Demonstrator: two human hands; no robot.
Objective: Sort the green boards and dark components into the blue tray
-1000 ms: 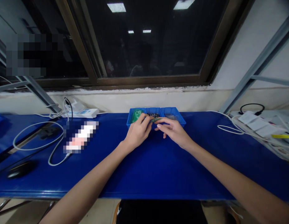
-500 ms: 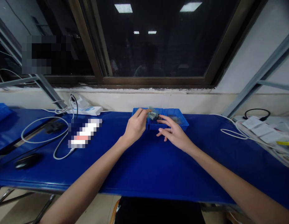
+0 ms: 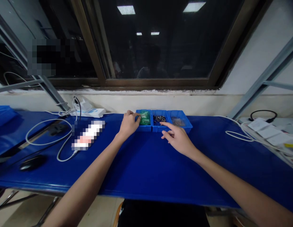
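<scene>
Head view: the left hand [image 3: 129, 123] is found half-curled at the left rim of a blue plastic three-bin tray [image 3: 160, 130], any hold unconfirmed; green circuit boards [image 3: 145, 118] are binned just rightward; the right hand [image 3: 178, 138] is open, empty, farther off.

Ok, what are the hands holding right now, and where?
The right hand holds nothing. The left hand's fingertips are at the green boards in the left bin; any grip cannot be told.

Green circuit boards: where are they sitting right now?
In the head view, the green circuit boards lie in the leftmost blue bin, beside the left hand, next to the bin of dark small parts.
</scene>
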